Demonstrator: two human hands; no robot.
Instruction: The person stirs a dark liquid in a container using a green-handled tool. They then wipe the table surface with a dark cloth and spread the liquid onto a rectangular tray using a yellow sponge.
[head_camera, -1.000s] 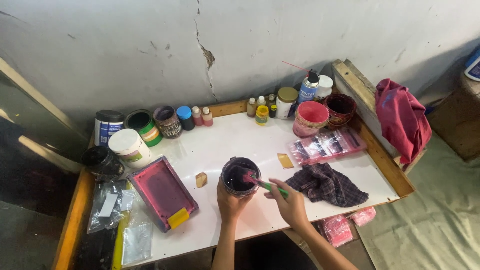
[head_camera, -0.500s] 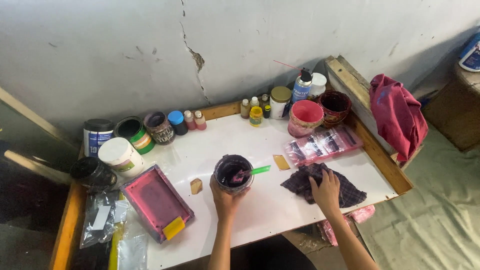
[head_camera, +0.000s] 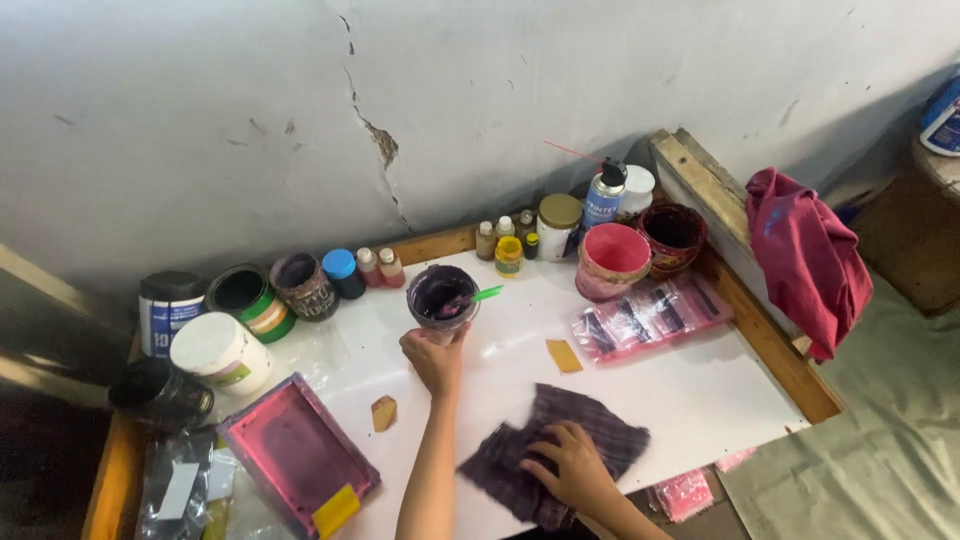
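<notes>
On the white bench, I see my left hand gripping the paint-filled cup, probably slippery, while my right hand presses flat, ungripping, on the soft dark rag.

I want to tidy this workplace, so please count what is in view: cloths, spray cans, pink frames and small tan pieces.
Cloths: 2, dark cloth and red cloth
Spray can: 1
Pink frame: 1
Tan pieces: 2
Total: 6
</notes>
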